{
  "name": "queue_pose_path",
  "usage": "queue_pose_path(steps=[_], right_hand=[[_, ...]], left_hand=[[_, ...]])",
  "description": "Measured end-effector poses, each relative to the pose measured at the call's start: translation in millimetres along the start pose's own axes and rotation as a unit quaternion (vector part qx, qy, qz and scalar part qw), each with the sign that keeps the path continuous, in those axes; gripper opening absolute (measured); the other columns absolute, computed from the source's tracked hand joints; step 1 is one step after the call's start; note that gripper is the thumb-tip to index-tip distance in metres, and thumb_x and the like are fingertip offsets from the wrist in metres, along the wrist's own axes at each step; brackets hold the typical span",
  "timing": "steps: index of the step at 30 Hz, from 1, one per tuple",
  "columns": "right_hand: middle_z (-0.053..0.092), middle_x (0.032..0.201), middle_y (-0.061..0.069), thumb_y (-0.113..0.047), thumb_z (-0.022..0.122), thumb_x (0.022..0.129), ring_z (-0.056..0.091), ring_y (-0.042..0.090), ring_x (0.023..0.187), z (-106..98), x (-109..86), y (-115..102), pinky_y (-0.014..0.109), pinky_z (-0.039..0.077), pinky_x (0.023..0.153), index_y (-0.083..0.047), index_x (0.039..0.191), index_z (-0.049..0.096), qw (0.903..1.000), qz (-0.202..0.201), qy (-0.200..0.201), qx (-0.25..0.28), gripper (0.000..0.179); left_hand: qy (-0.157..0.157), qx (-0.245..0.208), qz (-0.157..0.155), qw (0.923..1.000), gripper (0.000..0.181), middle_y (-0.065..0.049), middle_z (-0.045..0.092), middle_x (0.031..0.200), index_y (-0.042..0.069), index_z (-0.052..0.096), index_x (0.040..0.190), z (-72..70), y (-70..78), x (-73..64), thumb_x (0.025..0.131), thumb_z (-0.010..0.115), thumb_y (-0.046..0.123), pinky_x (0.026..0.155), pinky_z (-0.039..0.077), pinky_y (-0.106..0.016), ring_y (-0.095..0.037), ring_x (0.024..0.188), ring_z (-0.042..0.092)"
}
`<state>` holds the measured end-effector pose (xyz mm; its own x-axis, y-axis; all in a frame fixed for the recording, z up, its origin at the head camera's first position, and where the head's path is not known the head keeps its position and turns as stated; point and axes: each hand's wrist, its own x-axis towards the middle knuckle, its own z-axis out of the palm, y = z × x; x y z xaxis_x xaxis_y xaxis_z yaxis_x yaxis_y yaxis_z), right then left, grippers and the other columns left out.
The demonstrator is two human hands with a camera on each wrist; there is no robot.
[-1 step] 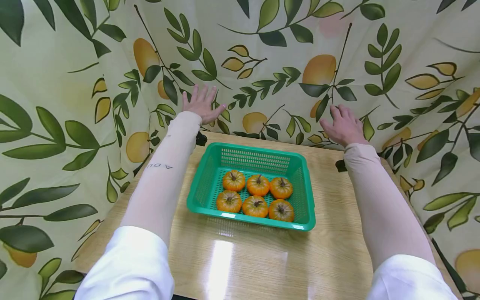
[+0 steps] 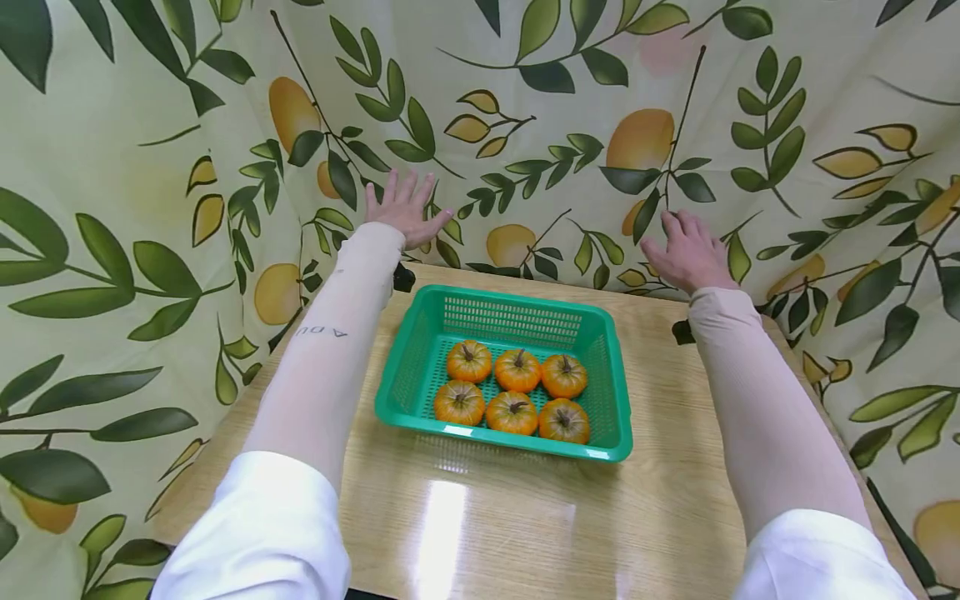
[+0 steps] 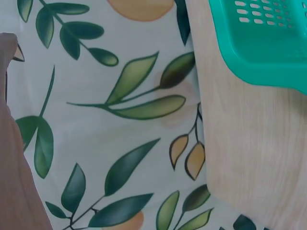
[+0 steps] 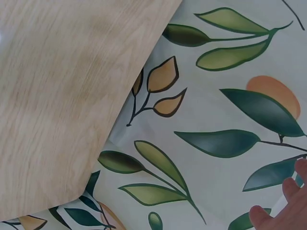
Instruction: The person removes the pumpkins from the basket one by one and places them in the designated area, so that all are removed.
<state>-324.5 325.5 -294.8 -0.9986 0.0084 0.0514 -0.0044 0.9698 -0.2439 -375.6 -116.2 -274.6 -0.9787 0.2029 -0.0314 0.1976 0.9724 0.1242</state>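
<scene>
A green plastic basket (image 2: 504, 445) with slotted walls stands on the table, and several small orange pumpkins (image 2: 517, 370) with brown stems sit inside it in two rows. Beyond the basket's far left corner, my left hand (image 2: 403, 208) is raised with its fingers spread, holding nothing. My right hand (image 2: 690, 252) hovers past the table's far right edge, fingers loosely extended and free of any object. In the left wrist view a corner of the basket (image 3: 268, 72) shows at the upper right. The right wrist view catches some fingers of the right hand (image 4: 283, 206) at the lower right.
The light wooden table (image 2: 645, 517) reflects a bright streak of light near its front. A cloth (image 2: 555, 100) printed with leaves and fruit hangs behind and along both sides. Each wrist carries a small black device (image 2: 682, 332).
</scene>
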Motion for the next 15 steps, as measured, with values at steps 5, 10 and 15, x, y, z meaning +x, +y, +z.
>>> queue_pose_path(steps=[5,10,15], right_hand=[[-0.002,0.169,0.023,-0.054,0.024,0.104,-0.001,0.049,0.154,2.4,0.6,1.9,0.074,0.005,0.118,-0.01,0.163,0.003,1.0,-0.006,0.001,-0.002,0.077],[-0.003,0.169,0.024,-0.057,0.026,0.104,-0.001,0.05,0.154,-2.0,3.6,-3.8,0.072,0.005,0.12,-0.011,0.163,0.001,0.9997,-0.021,-0.004,0.009,0.079],[0.006,0.168,0.025,-0.056,0.034,0.104,0.005,0.05,0.154,-6.0,6.3,-22.0,0.07,0.012,0.12,-0.009,0.163,0.005,0.9963,-0.062,-0.019,0.055,0.081]], left_hand=[[-0.004,0.009,-0.008,0.9999,0.081,-0.003,-0.014,0.171,0.027,-0.013,0.162,-4.7,-1.3,-4.6,0.099,0.015,0.071,0.122,-0.014,-0.064,-0.032,0.156,-0.022],[-0.002,-0.023,-0.005,0.9997,0.083,-0.009,-0.014,0.171,0.028,-0.013,0.162,-13.4,-5.2,-13.4,0.098,0.015,0.073,0.122,-0.009,-0.066,-0.038,0.157,-0.016],[-0.005,-0.193,0.01,0.9812,0.082,-0.012,-0.007,0.172,0.024,-0.01,0.163,-7.4,-22.6,-22.5,0.101,0.023,0.067,0.126,0.004,-0.062,-0.04,0.158,-0.002]])
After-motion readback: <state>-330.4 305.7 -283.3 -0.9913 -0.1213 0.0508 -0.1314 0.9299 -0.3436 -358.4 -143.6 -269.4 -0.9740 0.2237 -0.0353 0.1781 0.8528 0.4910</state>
